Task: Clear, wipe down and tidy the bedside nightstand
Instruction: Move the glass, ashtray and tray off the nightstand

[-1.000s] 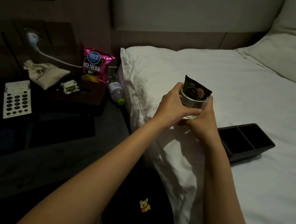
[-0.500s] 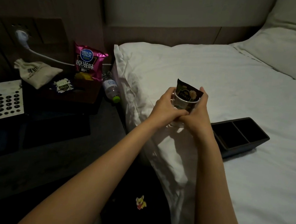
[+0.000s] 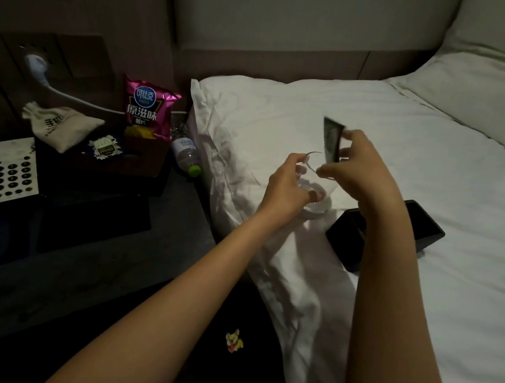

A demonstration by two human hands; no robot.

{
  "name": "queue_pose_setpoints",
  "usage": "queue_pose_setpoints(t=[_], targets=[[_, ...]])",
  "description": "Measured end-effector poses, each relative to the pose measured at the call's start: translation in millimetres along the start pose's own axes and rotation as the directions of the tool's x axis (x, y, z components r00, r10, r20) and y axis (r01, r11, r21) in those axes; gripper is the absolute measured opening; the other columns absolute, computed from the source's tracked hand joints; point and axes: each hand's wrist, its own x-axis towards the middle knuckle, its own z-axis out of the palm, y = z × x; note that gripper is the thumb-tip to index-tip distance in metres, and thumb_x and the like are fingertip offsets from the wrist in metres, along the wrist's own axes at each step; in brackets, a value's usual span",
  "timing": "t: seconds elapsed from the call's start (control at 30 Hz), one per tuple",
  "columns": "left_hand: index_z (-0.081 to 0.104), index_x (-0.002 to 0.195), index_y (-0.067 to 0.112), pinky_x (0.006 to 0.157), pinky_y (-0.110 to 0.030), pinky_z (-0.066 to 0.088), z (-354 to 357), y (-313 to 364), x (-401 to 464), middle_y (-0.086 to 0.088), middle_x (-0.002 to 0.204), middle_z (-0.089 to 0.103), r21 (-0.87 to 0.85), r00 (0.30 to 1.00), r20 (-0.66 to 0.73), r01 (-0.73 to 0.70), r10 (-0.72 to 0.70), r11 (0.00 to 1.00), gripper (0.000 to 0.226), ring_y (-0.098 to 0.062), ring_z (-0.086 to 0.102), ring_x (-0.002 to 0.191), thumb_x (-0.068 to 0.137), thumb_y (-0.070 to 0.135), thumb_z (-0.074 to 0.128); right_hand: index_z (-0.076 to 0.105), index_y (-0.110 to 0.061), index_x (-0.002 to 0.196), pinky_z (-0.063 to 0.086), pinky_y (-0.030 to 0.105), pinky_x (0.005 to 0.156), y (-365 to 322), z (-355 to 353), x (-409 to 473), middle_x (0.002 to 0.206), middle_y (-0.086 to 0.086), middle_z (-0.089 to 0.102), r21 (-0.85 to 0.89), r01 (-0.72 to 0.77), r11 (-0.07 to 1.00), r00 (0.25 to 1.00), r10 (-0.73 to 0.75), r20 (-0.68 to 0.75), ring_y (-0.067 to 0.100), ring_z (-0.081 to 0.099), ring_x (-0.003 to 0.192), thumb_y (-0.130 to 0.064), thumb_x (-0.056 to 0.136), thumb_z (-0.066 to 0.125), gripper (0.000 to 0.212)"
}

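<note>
Hands meet over the edge of a white-sheeted bed [image 3: 371,172] in a dim room. The person's left hand [image 3: 287,184] wraps its curled fingers around a clear drinking glass [image 3: 314,194], holding it tilted above the sheet. The right hand [image 3: 358,165] pinches a small dark foil packet [image 3: 331,139] upright between thumb and fingertips, just above the rim of the glass. Beside the right wrist, a black rectangular tray with compartments [image 3: 422,228] lies on the bed.

To the left stands the dark wooden nightstand [image 3: 142,164]. On it sit a pink crisp bag with a blue logo [image 3: 147,108], a beige drawstring cloth pouch [image 3: 58,125], a small dark sachet with a white jagged edge [image 3: 104,148] and a white card printed with black dots [image 3: 13,171]. A clear plastic water bottle with a green cap [image 3: 186,153] is wedged between nightstand and mattress. A white plug and cable [image 3: 53,86] run from the wall panel behind.
</note>
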Motion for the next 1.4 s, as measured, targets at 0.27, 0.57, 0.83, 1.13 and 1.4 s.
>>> queue_pose_setpoints(t=[0.27, 0.57, 0.83, 1.13, 1.4], targets=[[0.045, 0.132, 0.016, 0.068, -0.002, 0.039, -2, -6, -2, -0.001, 0.118, 0.054, 0.015, 1.000, -0.013, -0.013, 0.013, 1.000, 0.064, -0.010, 0.051, 0.101, 0.077, 0.011, 0.077, 0.067, -0.012, 0.110, 0.044, 0.023, 0.060, 0, 12, 2, 0.100, 0.010, 0.068, -0.026, 0.041, 0.999, 0.991, -0.044, -0.126, 0.020, 0.063, 0.082, -0.021, 0.082, 0.072, 0.029], [0.033, 0.142, 0.019, 0.095, -0.025, 0.043, -8, -15, -4, -0.006, 0.133, 0.049, 0.136, 0.996, 0.082, -0.032, 0.021, 0.990, 0.095, -0.017, 0.049, 0.120, 0.064, 0.011, 0.086, 0.069, -0.008, 0.112, 0.059, 0.023, 0.069, 18, -30, -7, 0.096, 0.004, 0.071, 0.287, 0.184, 0.940, 0.962, -0.113, -0.248, 0.011, 0.071, 0.086, 0.001, 0.083, 0.069, 0.030], [0.030, 0.142, 0.020, 0.089, -0.026, 0.042, 6, -19, -10, -0.007, 0.131, 0.049, 0.327, 0.998, 0.001, -0.065, 0.068, 0.943, 0.099, -0.021, 0.051, 0.116, 0.061, 0.028, 0.086, 0.071, -0.004, 0.094, 0.056, 0.020, 0.061, 69, -73, -48, 0.082, 0.005, 0.072, 0.398, 0.094, 0.913, 0.988, -0.034, -0.154, 0.011, 0.074, 0.073, -0.007, 0.087, 0.070, 0.008], [0.038, 0.136, 0.021, 0.088, -0.025, 0.042, 18, -13, -14, -0.003, 0.127, 0.054, 0.270, 0.992, -0.102, -0.049, 0.079, 0.962, 0.092, -0.018, 0.051, 0.115, 0.060, 0.038, 0.086, 0.072, 0.000, 0.095, 0.060, 0.030, 0.072, 94, -54, -54, 0.099, 0.022, 0.070, 0.399, 0.073, 0.914, 0.985, -0.004, -0.172, 0.027, 0.072, 0.087, -0.008, 0.084, 0.073, 0.014], [0.038, 0.135, 0.025, 0.095, -0.033, 0.048, 25, -18, -18, 0.000, 0.130, 0.051, 0.218, 0.993, -0.089, -0.061, 0.082, 0.974, 0.091, -0.016, 0.051, 0.117, 0.058, 0.032, 0.085, 0.069, 0.007, 0.084, 0.055, 0.047, 0.074, 102, -37, -55, 0.083, 0.025, 0.068, 0.272, 0.205, 0.940, 0.937, -0.107, -0.333, 0.036, 0.066, 0.083, -0.006, 0.083, 0.073, 0.014]])
